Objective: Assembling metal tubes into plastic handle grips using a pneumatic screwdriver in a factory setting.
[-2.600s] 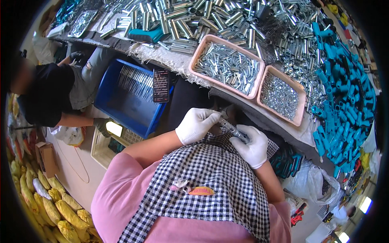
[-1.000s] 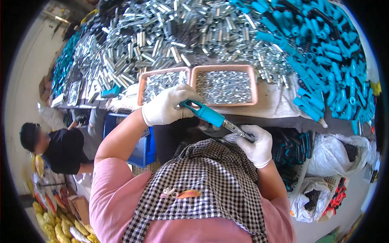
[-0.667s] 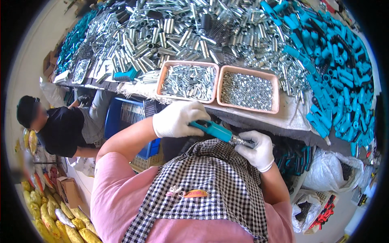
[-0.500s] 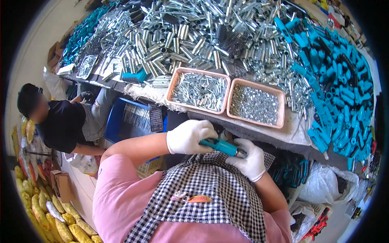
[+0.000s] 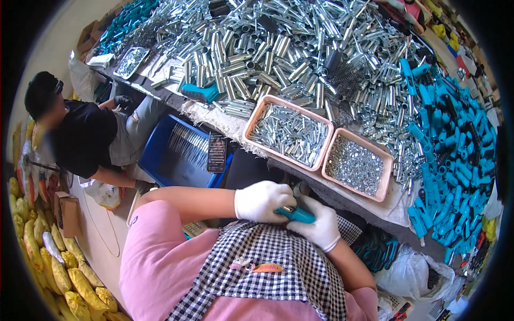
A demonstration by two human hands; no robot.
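In front of my checked apron [image 5: 257, 257] I hold a teal plastic tool handle [image 5: 301, 215] in both white-gloved hands. My left hand [image 5: 263, 202] is closed round its left end, where a bit of metal shows by the fingers. My right hand [image 5: 318, 222] grips the other end and hides it. Just beyond my hands, at the table edge, two pink trays stand side by side. The left tray [image 5: 250, 121] holds thin metal pins, and the right tray [image 5: 386, 176] holds tiny metal pieces.
Loose metal tubes [image 5: 267, 53] are heaped across the table, with teal handles [image 5: 455, 155] piled at the right. A blue bin [image 5: 155, 144] with metal rods stands at the left under a phone-like device [image 5: 217, 152]. A person [image 5: 80, 128] sits at far left.
My hands have come closer together round the teal handle. My right fingers now cover its metal end, which showed before. The whole view has swung, so the trays appear farther right and lower.
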